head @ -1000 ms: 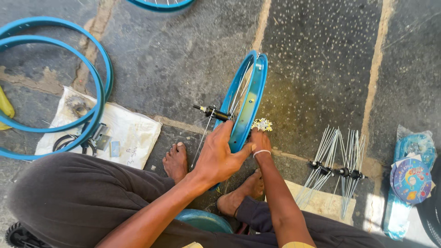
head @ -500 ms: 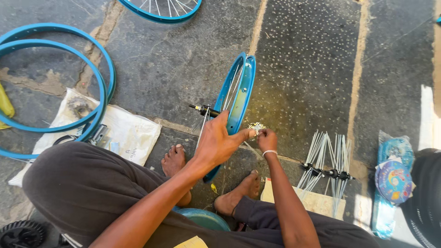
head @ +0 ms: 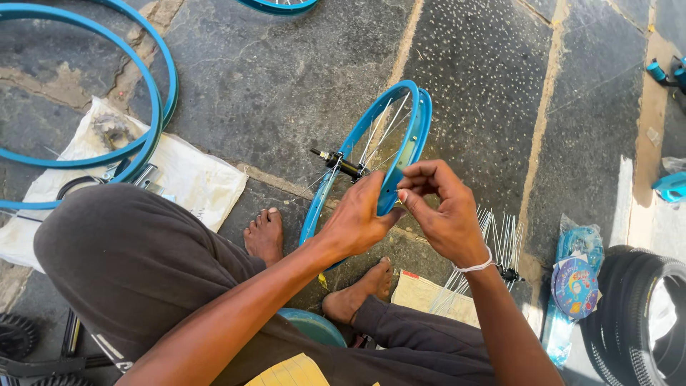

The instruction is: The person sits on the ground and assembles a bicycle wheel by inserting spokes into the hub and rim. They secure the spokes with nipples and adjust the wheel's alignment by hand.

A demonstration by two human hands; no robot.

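1. Head view: left hand clamped on blue wheel rim, thumb and fingers pressed around its near edge.
2. Right hand just beside, fingertips pinched together at rim; item pinched too small to tell.
3. Rim upright, stretching away from both grips; thin metal spokes, black hub beyond left hand.
4. Loose spokes behind right wrist.

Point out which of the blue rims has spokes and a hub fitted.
The upright blue rim gripped by the left hand, with the right hand at its edge. The rims lying flat on the left are bare hoops.
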